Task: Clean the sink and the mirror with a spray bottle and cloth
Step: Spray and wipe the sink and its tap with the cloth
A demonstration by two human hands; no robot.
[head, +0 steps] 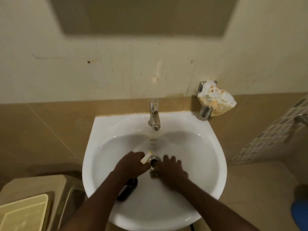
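A white sink [200, 155] hangs on the tiled wall, with a chrome tap [155, 117] at its back rim. Both hands are in the basin beside the drain [154, 160]. My left hand [131, 164] grips a spray bottle; its white nozzle [146, 157] points toward the drain and its dark body [127, 189] shows under my wrist. My right hand [170, 170], blurred, lies flat on a small crumpled cloth [152, 174] that is mostly hidden beneath it. The lower part of the mirror [143, 14] shows at the top of the view.
A metal wall holder [205, 110] right of the tap carries a stained white rag [216, 97]. A beige plastic bin with a lattice tray [25, 212] stands at lower left. A white lattice rack [275, 130] and a blue object [300, 212] are at right.
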